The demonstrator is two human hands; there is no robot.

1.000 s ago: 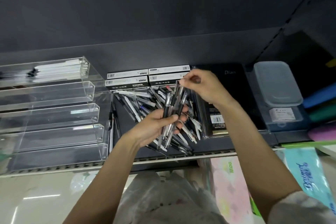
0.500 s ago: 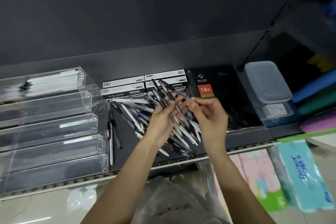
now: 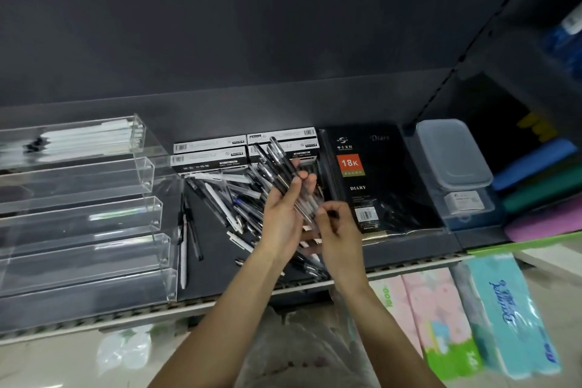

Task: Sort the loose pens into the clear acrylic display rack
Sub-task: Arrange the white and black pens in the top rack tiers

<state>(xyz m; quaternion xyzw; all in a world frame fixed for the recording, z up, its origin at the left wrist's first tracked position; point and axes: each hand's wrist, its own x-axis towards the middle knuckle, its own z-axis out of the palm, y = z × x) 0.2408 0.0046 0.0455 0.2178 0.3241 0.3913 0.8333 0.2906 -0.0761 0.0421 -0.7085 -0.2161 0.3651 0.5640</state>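
pens [image 3: 285, 178] bunched in left hand [image 3: 283, 214] grip; right hand [image 3: 335, 227] pinches one. we advise aligning tips before racking.

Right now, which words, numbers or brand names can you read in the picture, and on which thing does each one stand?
"18K": orange label on the black diary.
"DIARY": white print under that label.
"Diary": faint script at the diary's top right.
Chinese characters under the diary's logo: too small to read.
White pen boxes: barcodes and print too blurred.
Blue tissue pack: blue script, unreadable.
Sticker on the clear lidded box: too blurred.
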